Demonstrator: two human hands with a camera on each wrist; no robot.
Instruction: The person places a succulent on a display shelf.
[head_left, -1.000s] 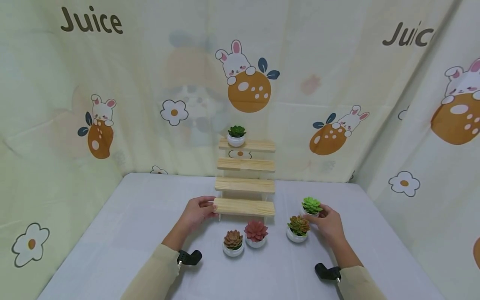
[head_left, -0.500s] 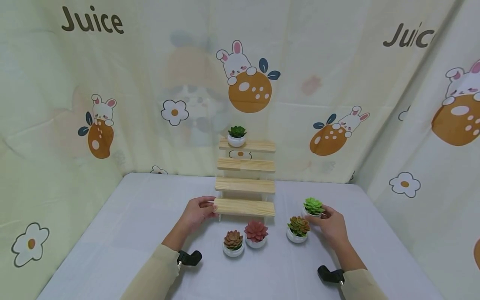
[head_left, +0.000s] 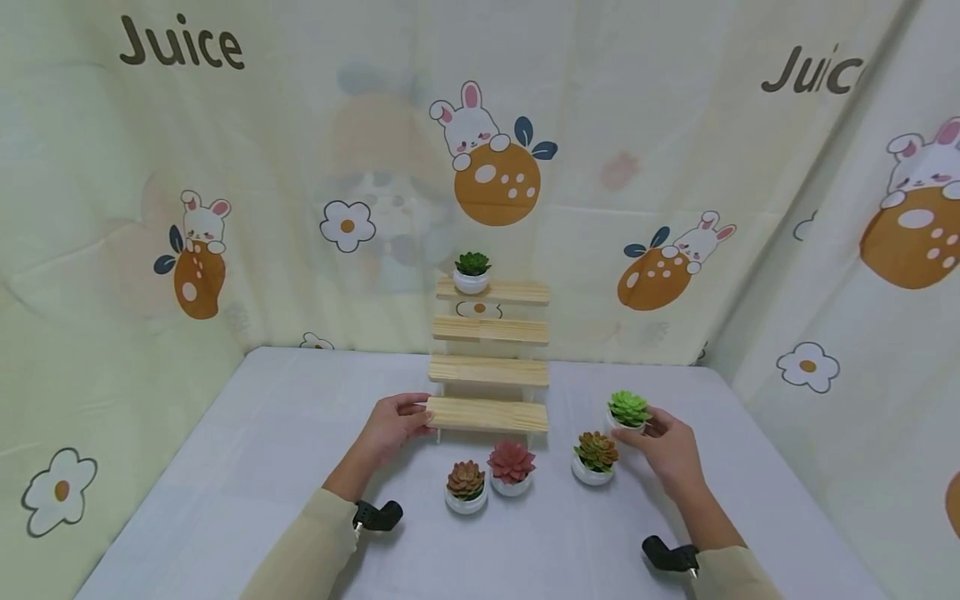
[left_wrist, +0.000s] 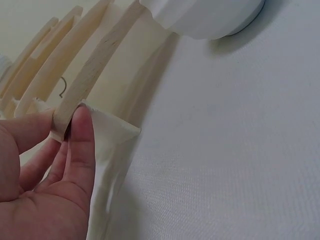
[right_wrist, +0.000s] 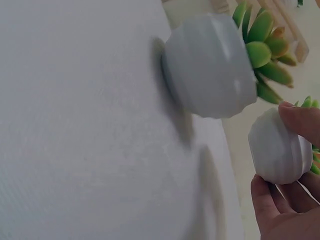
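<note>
"So, taking the wooden rack [head_left: 489, 370] as our clock face in the head view, where are we finding the left hand [head_left: 392, 427]?"

"Down at eight o'clock! It's pinching the end of the bottom shelf [head_left: 487, 414], thumb on one side, fingers on the other, with only the wood's thickness between them."

"And the right hand [head_left: 667, 450]?"

"Out between three and four! It's gripping the bright green plant [head_left: 628, 410] by its white pot [right_wrist: 280, 147], thumb and fingers spreading just as wide as the pot, and it's holding the pot clear of the table [head_left: 247, 467], as the right wrist view is showing."

"Who's keeping it company?"

"The green-and-brown plant [head_left: 596, 457], standing just beside it at four o'clock. Around six, the red plant [head_left: 512, 468] and the brown plant [head_left: 466, 486] are sitting side by side on the table."

"And up top?"

"Just short of twelve, the dark green plant [head_left: 472, 275] is resting on the highest shelf [head_left: 521, 292], and the rabbit-print cloth [head_left: 600, 100] is hanging behind!"
</note>
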